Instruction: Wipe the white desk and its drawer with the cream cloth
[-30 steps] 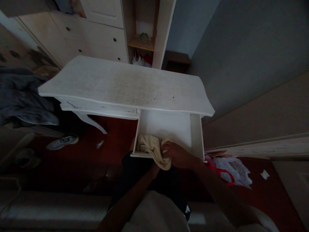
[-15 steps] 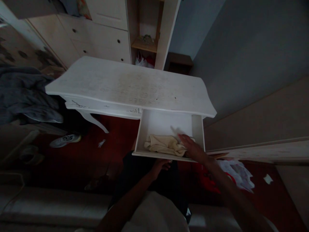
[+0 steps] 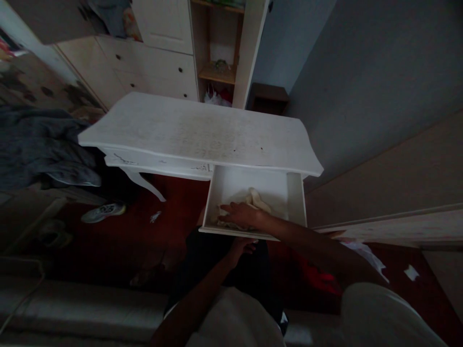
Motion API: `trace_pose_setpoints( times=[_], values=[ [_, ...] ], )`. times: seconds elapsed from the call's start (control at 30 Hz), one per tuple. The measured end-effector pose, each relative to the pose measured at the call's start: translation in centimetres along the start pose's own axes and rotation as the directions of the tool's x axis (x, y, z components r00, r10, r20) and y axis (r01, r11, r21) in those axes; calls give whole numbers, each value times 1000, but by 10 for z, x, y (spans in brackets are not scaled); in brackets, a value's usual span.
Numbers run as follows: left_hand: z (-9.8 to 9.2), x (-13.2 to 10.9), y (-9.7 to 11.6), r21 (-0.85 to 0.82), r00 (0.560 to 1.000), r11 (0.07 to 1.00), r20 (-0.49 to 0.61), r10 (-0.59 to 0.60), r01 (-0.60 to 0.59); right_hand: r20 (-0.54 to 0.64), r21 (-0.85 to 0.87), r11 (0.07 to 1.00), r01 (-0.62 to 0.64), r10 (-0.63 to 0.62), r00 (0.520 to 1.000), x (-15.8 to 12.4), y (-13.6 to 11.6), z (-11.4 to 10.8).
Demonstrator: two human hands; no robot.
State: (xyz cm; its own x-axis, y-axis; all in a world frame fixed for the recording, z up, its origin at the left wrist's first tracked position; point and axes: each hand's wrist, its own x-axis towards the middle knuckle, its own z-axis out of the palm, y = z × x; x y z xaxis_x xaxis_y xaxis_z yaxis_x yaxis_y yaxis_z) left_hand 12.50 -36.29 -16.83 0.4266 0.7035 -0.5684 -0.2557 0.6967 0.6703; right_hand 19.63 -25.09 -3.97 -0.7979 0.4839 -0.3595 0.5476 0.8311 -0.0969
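A white drawer [image 3: 297, 200] is pulled out from the right side of a white table [image 3: 159, 115]. Inside it, near the front, lies a crumpled cream cloth [image 3: 257, 198]. My right hand [image 3: 243, 215] rests palm down over the cloth with its fingers stretched to the left, covering much of it. One fold pokes up behind the hand. Below the drawer's front edge is my left hand [image 3: 241, 248], its fingers curled close against the front. Whatever those fingers hold is hidden.
Behind the table stands a pale cabinet [image 3: 155, 62] with an open door [image 3: 249, 58]. Grey clothing [image 3: 39, 144] is heaped at left, a shoe [image 3: 104, 212] on the red floor below. A white plastic bag [image 3: 365, 255] lies at right. A wall [image 3: 372, 86] flanks the table's right.
My right hand has swept left from the drawer's right part onto the cloth. The cloth's right part has shifted and bunched up towards the back. My left hand keeps its place.
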Motion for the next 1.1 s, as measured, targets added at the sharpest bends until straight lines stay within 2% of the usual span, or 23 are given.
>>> trace_pose_setpoints(
  times=[0.13, 0.27, 0.33, 0.4, 0.47, 0.5, 0.57, 0.63, 0.7, 0.77, 0.8, 0.83, 0.9, 0.97, 1.0, 1.1],
  values=[
    [2, -2, 2, -3, 1000, 1000, 8, -6, 6, 22, 4, 999, -44, 44, 999, -19, 8, 9],
    [3, -6, 4, -5, 1000, 1000, 24, -1, 1, 26, 120, 974, -191, 189, 982, -54, 30, 10],
    [2, -7, 4, 5, 1000, 1000, 24, -4, 4, -70, 233, 942, -243, 265, 962, -75, 46, 1],
    [0, -7, 2, 11, 1000, 1000, 14, -15, 15, -250, 336, 917, -217, 309, 918, -96, 61, -18],
    [-2, -3, -2, 4, 1000, 1000, 5, -26, 25, -458, 383, 909, -165, 342, 821, -116, 74, -45],
    [-3, -1, -5, -5, 1000, 1000, 6, -29, 29, -559, 379, 912, -156, 360, 747, -125, 79, -61],
    [-5, 5, -10, -19, 999, 999, 1, -42, 42, -731, 329, 924, -196, 381, 566, -138, 89, -94],
    [-7, 11, -15, -38, 999, 998, 3, -41, 42, -842, 262, 923, -283, 362, 400, -145, 104, -121],
    [-8, 16, -18, -57, 999, 998, -3, -42, 42, -898, 214, 910, -355, 326, 294, -142, 124, -138],
    [-8, 17, -20, -68, 999, 996, -13, -52, 51, -918, 197, 899, -391, 309, 249, -130, 148, -143],
    [-9, 17, -20, -73, 999, 996, -13, -52, 51, -918, 199, 894, -402, 314, 243, -121, 159, -141],
    [-9, 17, -20, -74, 999, 996, -7, -52, 51, -902, 212, 884, -416, 341, 264, -109, 168, -137],
    [-10, 15, -20, -64, 998, 996, 8, -57, 57, -817, 254, 841, -479, 451, 359, -84, 180, -123],
    [-10, 12, -18, -47, 997, 996, 8, -73, 74, -659, 270, 783, -561, 575, 486, -60, 181, -107],
    [-10, 10, -16, -39, 997, 996, 4, -81, 81, -589, 263, 757, -598, 617, 522, -50, 179, -100],
    [-8, 7, -9, -33, 995, 995, -18, -94, 93, -519, 265, 695, -668, 687, 509, -32, 174, -90]
  ],
)
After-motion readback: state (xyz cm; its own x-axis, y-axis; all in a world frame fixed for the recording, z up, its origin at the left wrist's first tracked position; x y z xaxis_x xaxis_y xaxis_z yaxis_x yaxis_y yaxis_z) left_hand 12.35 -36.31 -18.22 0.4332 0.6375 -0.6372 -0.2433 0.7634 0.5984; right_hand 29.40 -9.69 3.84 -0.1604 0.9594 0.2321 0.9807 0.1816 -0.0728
